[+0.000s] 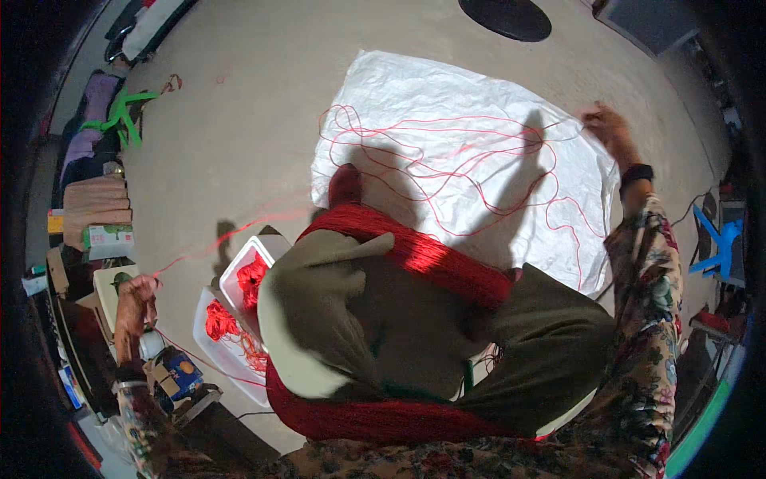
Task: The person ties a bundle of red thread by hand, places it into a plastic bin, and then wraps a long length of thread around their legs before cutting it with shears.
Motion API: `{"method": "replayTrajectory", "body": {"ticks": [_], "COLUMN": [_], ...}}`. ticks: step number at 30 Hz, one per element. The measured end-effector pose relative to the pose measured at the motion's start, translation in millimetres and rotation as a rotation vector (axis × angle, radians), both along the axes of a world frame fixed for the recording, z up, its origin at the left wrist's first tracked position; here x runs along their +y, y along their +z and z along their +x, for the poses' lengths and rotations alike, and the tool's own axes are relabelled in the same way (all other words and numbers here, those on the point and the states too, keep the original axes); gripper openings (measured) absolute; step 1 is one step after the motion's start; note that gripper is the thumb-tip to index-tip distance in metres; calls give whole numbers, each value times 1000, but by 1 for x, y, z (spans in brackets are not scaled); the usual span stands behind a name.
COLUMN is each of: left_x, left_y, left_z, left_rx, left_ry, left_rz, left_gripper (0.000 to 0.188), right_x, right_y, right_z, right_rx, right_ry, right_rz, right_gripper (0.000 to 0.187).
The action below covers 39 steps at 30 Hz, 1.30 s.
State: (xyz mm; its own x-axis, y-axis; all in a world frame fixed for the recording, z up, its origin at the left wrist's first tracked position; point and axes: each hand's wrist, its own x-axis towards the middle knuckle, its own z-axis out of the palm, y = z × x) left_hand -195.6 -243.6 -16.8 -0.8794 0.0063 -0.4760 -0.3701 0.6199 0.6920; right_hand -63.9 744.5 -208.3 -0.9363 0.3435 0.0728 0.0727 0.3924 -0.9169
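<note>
A thick hank of red yarn is looped around my knees and passes behind my lap. Out to the left, my left hand is closed on a red strand. From it one length runs up to the right, blurred by motion, and another drops toward the hank's lower side. My right hand is stretched far out at the upper right, fingers pinched and slightly blurred, with a strand leading to them. Loose loops of red strand lie spread over a white sheet on the floor.
Two white plastic bins with red yarn bundles stand left of my knee. Boxes and folded cloth line the left side, with a green stool. A blue stool is at right; a black round mat lies ahead.
</note>
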Motion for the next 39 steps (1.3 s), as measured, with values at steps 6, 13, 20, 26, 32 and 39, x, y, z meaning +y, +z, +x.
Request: {"method": "replayTrajectory", "body": {"ticks": [6, 13, 20, 26, 32, 39], "left_x": [148, 333, 291, 232, 354, 440], "left_y": [100, 169, 191, 140, 62, 6], "left_z": [75, 111, 47, -55, -49, 6], "left_rx": [-54, 67, 437, 391, 384, 1158], "left_ry": [191, -358, -313, -18, -389, -1331], "left_rz": [590, 971, 948, 844, 399, 727], "left_gripper": [18, 25, 26, 24, 41, 33], "right_x": [-294, -503, -391, -195, -158, -354], "right_y": [122, 307, 318, 261, 179, 235], "right_z": [-66, 22, 149, 318, 283, 21], "right_rx": [-315, 140, -346, -527, -393, -102], "right_ry": [405, 1012, 425, -114, -334, 28], "right_rz": [-90, -78, -528, -214, -191, -1018], "right_gripper": [30, 32, 19, 24, 19, 22]}}
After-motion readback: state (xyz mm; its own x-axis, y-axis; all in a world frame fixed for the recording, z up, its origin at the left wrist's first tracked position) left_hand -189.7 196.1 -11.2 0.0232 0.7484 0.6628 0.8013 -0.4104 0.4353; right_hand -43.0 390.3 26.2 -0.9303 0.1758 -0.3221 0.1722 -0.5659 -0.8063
